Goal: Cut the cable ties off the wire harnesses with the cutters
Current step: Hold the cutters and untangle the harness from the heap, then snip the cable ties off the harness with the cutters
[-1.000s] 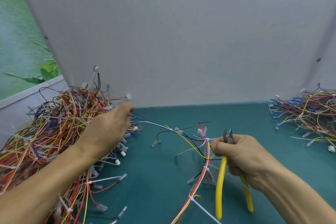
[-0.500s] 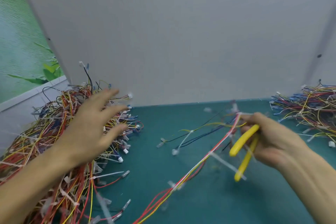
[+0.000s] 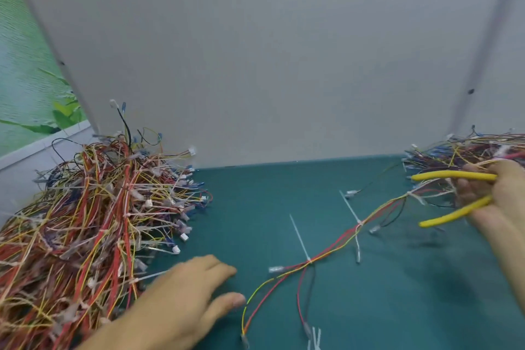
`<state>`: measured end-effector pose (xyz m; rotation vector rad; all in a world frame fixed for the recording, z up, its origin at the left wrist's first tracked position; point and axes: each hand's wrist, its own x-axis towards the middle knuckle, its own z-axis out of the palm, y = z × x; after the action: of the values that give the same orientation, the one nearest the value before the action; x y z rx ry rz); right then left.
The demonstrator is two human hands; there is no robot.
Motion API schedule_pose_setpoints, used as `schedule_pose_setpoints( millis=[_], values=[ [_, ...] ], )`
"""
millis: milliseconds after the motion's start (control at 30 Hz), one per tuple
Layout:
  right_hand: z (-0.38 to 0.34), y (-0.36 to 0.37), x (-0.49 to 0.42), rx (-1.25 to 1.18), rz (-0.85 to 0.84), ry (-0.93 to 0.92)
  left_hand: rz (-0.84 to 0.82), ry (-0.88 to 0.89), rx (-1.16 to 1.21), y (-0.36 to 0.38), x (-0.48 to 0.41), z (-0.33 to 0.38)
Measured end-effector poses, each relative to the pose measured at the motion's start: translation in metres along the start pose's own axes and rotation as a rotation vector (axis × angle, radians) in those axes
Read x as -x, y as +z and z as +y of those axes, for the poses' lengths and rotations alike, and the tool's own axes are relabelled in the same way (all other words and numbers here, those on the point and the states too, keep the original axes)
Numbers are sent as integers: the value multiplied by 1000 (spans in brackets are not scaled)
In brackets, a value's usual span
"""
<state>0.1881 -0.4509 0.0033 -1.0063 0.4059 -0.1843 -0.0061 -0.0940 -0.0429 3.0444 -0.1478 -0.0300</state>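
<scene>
Harness (image 3: 335, 247) and cutters (image 3: 454, 175), gripped by the right hand (image 3: 502, 202), were swung to 3 o'clock; left hand (image 3: 181, 301) opened flat; ties (image 3: 298, 236) seemingly uncut.

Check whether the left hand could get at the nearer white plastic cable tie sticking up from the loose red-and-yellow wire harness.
Probably yes. The left hand is open above the green mat, and only bare mat separates it from the white cable tie; the right hand holds the yellow-handled cutters far aside.

Teal desk (image 3: 284, 193). Big heap of tied harnesses (image 3: 93, 221) along left edge, reaching back left corner. Smaller heap (image 3: 460, 150) at back right corner. Single harness (image 3: 335, 247) strung across middle. White tie tails (image 3: 315, 335) near front edge.
</scene>
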Motion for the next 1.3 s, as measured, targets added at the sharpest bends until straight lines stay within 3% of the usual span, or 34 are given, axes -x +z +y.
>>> schedule_pose_setpoints(
  millis=[167,300,433,567,633,700,800,867,967,1033,1067,1100,1200,1300],
  values=[
    [9,4,-4,-91,12,-10,-64,-104,-18,21,-34,61],
    [2,7,-1,-111,-52,-12,68,-157,30,14,-59,49],
    [-7,7,2,-81,-67,-4,337,-177,-35,-22,-85,18],
    [-3,8,7,-26,-104,52,329,-191,-274,-24,-94,10],
    [3,11,11,22,-129,79,372,-19,-125,-8,-78,32],
    [9,14,16,71,-156,109,270,149,129,11,-52,63],
    [17,18,23,128,-199,163,108,319,136,40,-20,103],
    [21,19,26,203,-258,216,82,262,258,64,-4,118],
    [24,15,27,391,-378,255,330,214,247,66,3,117],
    [23,9,26,542,-438,251,186,222,313,59,-2,106],
    [21,5,26,615,-456,237,269,156,407,51,-6,100],
    [19,0,25,683,-463,210,314,-24,646,38,-11,95],
    [11,-17,22,918,-440,106,223,-511,1541,21,-46,69],
    [2,-33,21,1160,-406,62,136,-810,2064,6,-91,44]
  ],
)
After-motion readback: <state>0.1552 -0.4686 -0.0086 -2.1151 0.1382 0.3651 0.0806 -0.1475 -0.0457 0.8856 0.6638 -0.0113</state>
